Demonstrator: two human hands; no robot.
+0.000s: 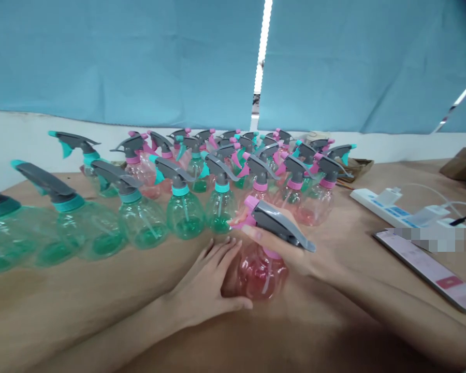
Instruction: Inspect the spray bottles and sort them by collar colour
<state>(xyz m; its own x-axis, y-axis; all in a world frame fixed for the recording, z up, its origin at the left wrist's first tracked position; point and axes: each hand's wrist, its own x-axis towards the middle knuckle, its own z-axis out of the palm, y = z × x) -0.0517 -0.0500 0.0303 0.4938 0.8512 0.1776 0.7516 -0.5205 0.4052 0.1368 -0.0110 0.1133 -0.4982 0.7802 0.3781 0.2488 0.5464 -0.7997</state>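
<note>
A pink spray bottle [262, 274] with a grey and pink trigger head stands on the table in front of me. My right hand [283, 241] is wrapped around its neck and trigger, just under the grey spray head. Beside the bottle's left side, my left hand [207, 282] lies with fingers stretched and thumb apart, holding nothing. Its thumb tip comes close to the bottle's base; whether it touches, I cannot tell. Just beyond my hands stand a green spray bottle [221, 204] with a teal collar and another green spray bottle [186, 212].
Several more green bottles [142, 223] line the left side, and pink and green ones crowd the back. To the right lie a white power strip [388, 207] with plugs and a phone [431, 269]. A brown box [464, 168] sits at far right. Blue sheeting [140, 62] covers the wall.
</note>
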